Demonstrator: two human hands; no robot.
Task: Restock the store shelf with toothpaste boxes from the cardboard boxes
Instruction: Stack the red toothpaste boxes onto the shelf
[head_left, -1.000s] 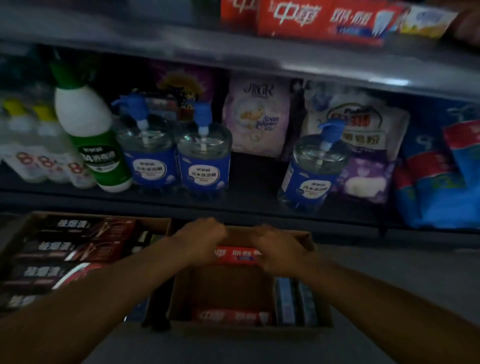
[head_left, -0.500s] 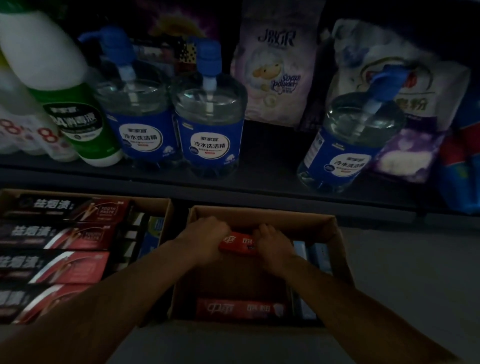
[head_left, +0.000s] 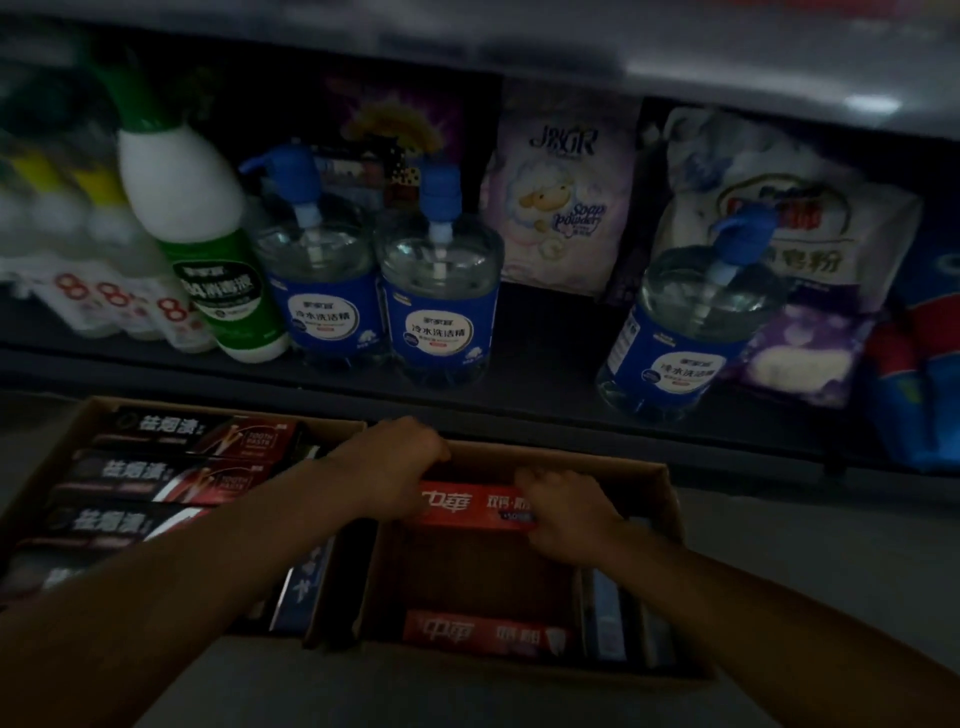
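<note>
Our left hand (head_left: 395, 467) and right hand (head_left: 563, 506) are both closed on one long red cardboard toothpaste box (head_left: 475, 506), each gripping an end, fingers curled over its far edge. The red box lies crosswise between the two hands, printed face up, at the far end of an open brown cardboard carton (head_left: 670, 499). We cannot tell whether the box is resting on something or lifted.

Below the hands, in the same carton, a second red toothpaste box (head_left: 485, 634) lies flat along the near wall, and several blue boxes (head_left: 610, 618) stand on edge along the right wall. The middle of the carton floor is bare.

Just left of that carton sits another open brown cardboard carton (head_left: 78, 426), filled with dark black-and-red toothpaste boxes (head_left: 202, 436) lying flat in rows. Our left forearm crosses over its right corner.

Beyond both cartons runs a low dark shelf (head_left: 545, 374). On it stand a white-and-green plastic bottle (head_left: 197, 234), two clear pump bottles with blue labels (head_left: 379, 291) side by side, a third such pump bottle (head_left: 691, 322) further right, and pale bags of soap powder (head_left: 563, 192) behind them.
</note>
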